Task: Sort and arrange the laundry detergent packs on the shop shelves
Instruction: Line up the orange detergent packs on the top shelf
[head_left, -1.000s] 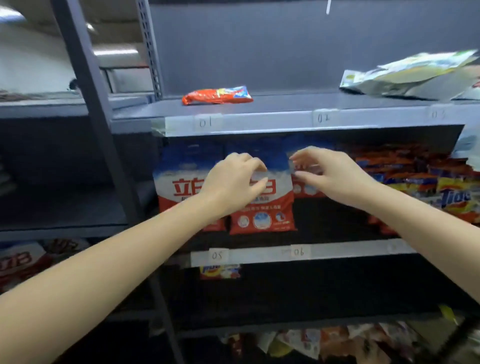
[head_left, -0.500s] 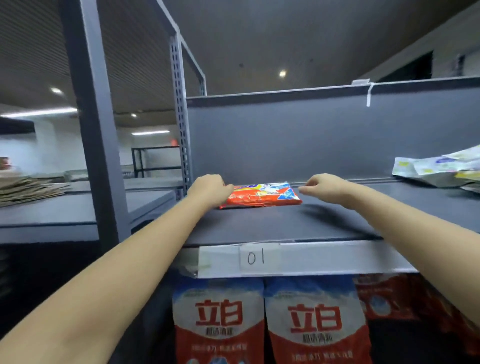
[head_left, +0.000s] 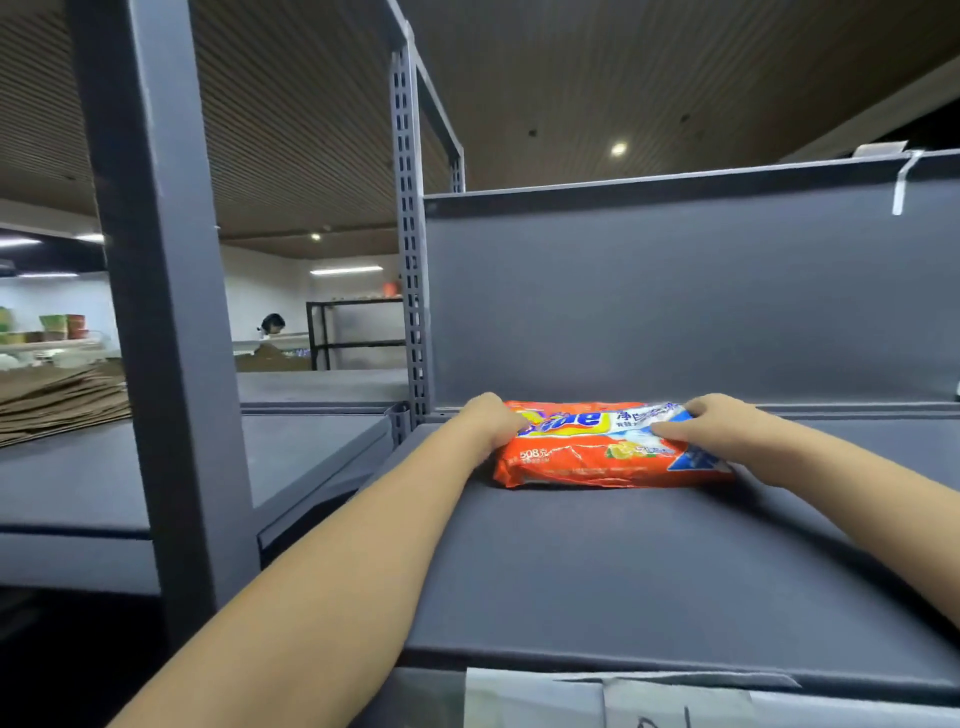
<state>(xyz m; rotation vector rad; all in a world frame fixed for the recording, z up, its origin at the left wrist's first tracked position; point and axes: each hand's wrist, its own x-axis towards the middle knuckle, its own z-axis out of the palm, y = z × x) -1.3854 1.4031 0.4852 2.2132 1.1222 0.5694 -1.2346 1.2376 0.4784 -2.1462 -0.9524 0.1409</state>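
An orange detergent pack (head_left: 597, 454) with yellow and blue print lies flat on the top grey shelf (head_left: 623, 571), near its back panel. My left hand (head_left: 488, 421) grips the pack's left end, fingers curled over its edge. My right hand (head_left: 711, 426) holds the right end, thumb lying across the top face and fingers curled behind it. Both forearms reach in from below.
A grey upright post (head_left: 161, 312) stands at the left front, a perforated post (head_left: 410, 234) behind it. The shelf's back panel (head_left: 675, 291) rises just behind the pack. A white paper label (head_left: 597, 699) sticks to the shelf's front edge. Flattened cardboard (head_left: 57, 400) lies on the neighbouring shelf at left.
My hands left the blue-and-red packs on the lower shelf, rose to the top shelf and closed on both ends of the orange pack. The view came closer to it.
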